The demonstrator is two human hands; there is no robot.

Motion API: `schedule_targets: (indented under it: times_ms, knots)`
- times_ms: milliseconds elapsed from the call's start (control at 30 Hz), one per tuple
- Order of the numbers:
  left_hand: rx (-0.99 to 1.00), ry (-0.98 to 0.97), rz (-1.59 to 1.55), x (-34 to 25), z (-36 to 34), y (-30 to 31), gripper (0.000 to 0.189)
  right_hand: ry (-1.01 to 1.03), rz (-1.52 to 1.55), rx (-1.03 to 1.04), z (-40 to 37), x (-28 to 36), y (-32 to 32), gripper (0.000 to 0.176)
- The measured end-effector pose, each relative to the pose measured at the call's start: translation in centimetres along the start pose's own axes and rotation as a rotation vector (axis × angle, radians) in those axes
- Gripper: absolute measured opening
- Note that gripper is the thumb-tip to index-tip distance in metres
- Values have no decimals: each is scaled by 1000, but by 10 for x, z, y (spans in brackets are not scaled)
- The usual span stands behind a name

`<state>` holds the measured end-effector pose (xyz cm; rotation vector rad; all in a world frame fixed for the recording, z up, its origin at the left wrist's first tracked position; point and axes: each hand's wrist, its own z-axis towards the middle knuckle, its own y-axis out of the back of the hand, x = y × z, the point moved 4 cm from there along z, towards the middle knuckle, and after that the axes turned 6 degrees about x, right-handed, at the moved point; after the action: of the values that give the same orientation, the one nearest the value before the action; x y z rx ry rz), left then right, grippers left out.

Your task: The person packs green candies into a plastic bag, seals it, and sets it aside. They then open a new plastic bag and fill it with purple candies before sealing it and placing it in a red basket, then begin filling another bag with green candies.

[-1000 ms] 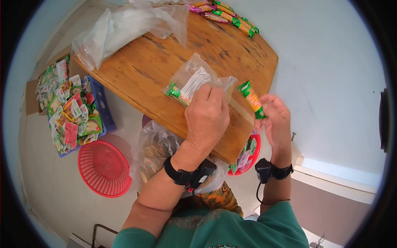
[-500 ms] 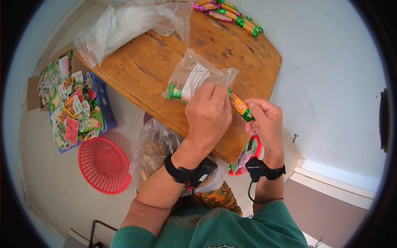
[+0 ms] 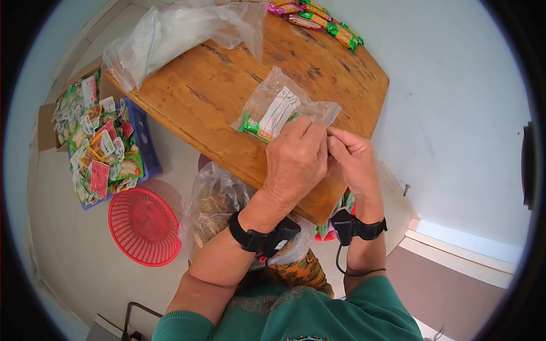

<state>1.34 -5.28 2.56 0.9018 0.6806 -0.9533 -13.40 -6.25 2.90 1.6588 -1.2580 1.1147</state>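
A clear zip bag (image 3: pixel 259 94) with a white label lies at the near right part of the wooden table (image 3: pixel 227 74). Inside it shows a green-and-yellow snack packet (image 3: pixel 254 126). My left hand (image 3: pixel 296 156) is closed on the bag near its mouth, covering part of it. Close against it, my right hand (image 3: pixel 355 162) has thumb and fingers pinched together at the bag's opening. Whatever sits between those right fingertips is hidden.
More snack packets (image 3: pixel 324 20) lie at the table's far edge, with large clear plastic bags (image 3: pixel 182 40) at the far left. On the floor are a red basket (image 3: pixel 144 227), a blue crate (image 3: pixel 149 153) heaped with food packs, and a filled plastic bag (image 3: pixel 213 193).
My right hand has moved up and left against my left hand, and the snack packet that stuck out between them is out of sight. The bag and left hand shifted slightly right.
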Motion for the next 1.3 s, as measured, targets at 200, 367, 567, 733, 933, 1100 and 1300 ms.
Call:
schedule_targets:
  times_ms: [200, 367, 567, 733, 933, 1100, 1300]
  knots:
    - [18, 15, -17, 0, 0, -1, 13, 70, 15, 152, -2, -3, -4, 35]
    - [30, 14, -15, 1, -1, -2, 14, 93, 49, 52, 3, -12, 4, 29]
    - [13, -7, -1, -1, -1, -2, 14, 136, 81, -47, 11, -24, -3, 20]
    - [29, -3, 8, 0, -1, -3, 16, 178, 15, -41, 17, -30, -14, 12]
    - [18, 0, -7, 0, 0, -2, 14, 231, -303, -1, 21, -30, -17, 11]
    - [-3, 23, -19, 0, 1, -1, 12, 260, -483, 10, 21, -24, -20, 17]
    - [-67, 84, -77, 7, -1, -2, 10, 313, -756, 71, 18, -7, -32, 18]
